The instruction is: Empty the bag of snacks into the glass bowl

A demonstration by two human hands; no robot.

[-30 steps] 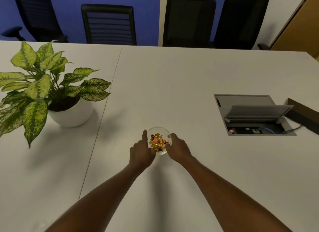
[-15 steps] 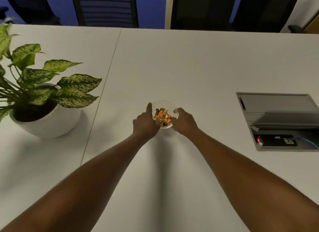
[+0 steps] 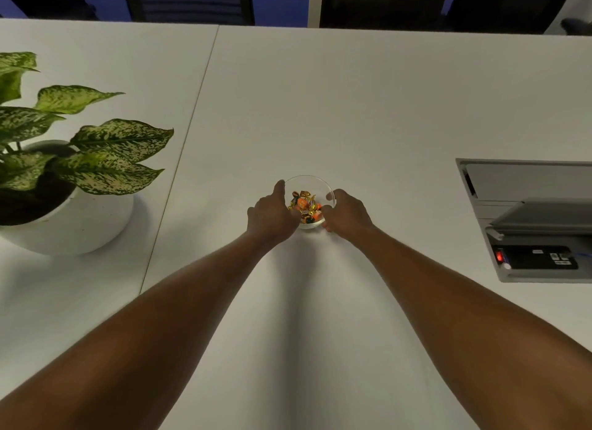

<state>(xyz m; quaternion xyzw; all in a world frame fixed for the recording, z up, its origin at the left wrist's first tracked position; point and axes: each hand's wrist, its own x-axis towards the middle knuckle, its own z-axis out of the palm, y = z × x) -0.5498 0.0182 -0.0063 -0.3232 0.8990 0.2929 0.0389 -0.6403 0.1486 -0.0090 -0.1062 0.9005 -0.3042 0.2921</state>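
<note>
A small clear glass bowl (image 3: 308, 181) stands on the white table, about mid-frame. Inside it lie several wrapped snacks (image 3: 305, 206) in orange and gold foil. My left hand (image 3: 270, 214) cups the bowl's left side, thumb up along the rim. My right hand (image 3: 347, 212) holds the right side, fingers curled on the rim. Both arms stretch far forward. No snack bag is in view.
A potted plant in a white pot (image 3: 73, 224) with broad speckled leaves stands at the left. An open cable hatch (image 3: 528, 218) with sockets is sunk in the table at the right. Dark office chairs (image 3: 189, 0) line the far edge. A seam (image 3: 192, 115) splits the tabletop.
The bowl, held between both hands, has slid away from me toward the middle of the table. My arms have stretched out and the view has tipped down.
</note>
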